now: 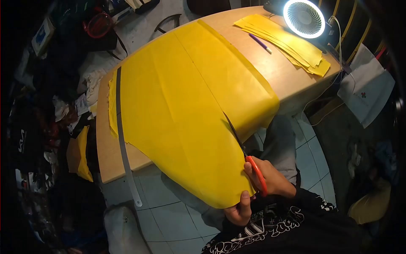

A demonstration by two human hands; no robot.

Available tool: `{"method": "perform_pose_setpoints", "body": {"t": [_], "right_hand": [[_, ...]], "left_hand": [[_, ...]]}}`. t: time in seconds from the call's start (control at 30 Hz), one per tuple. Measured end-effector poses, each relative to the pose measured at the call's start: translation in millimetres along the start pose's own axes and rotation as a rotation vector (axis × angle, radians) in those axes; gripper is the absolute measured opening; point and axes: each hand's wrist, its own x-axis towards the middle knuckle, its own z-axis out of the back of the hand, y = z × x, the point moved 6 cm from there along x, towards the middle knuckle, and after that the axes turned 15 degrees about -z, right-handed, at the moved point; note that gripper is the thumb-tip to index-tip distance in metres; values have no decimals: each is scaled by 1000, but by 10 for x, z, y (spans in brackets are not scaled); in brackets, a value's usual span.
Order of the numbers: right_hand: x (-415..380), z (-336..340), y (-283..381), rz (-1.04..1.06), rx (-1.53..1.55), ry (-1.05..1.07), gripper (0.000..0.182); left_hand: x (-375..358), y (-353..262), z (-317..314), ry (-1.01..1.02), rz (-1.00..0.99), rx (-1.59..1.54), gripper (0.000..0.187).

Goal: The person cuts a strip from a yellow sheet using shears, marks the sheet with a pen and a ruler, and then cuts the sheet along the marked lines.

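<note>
A large yellow sheet (169, 97) covers much of the wooden table and hangs over its near edge toward my lap. My right hand (272, 178) is closed round the red handles of a pair of scissors (259, 175). The dark blades point away from me, along a cut in the sheet, and their tip meets a thin drawn line running to the far edge. My left hand (240, 211) pinches the sheet's near corner between thumb and fingers, just below the scissors. A long metal ruler (124, 144) lies across the sheet's left side, its end sticking out past the table.
On the table's (292, 89) right part lie a stack of yellow pieces (283, 42) and a purple marker (260, 43). A lit ring-shaped fan (304, 19) stands at the back right, its white cable hanging down. A white bag (366, 84) hangs at right. Clutter fills the left floor.
</note>
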Motion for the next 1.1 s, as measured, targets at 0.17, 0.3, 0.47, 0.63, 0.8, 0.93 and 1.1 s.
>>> {"method": "perform_pose_setpoints", "body": {"t": [0.17,0.3,0.47,0.63,0.8,0.93,1.1], "right_hand": [[12,-19,-9,6,3,-26,49],[37,-14,-3,16,-1,-61,52],[77,9,10,45,13,-74,54],[88,31,-3,35,-11,-82,54],[102,54,7,48,-10,-76,53],[99,79,-1,-1,-5,-78,54],[115,116,-18,-56,-45,-76,57]], "left_hand": [[-3,-35,-14,-64,14,-17,20],[-31,-13,-18,-49,-79,69,19],[-88,-35,-21,-29,-100,136,14],[-51,-82,-56,-14,-87,105,12],[-21,-113,-56,4,-107,150,14],[-54,-55,-33,13,-110,159,15],[-134,-9,-9,-4,-109,127,16]]}}
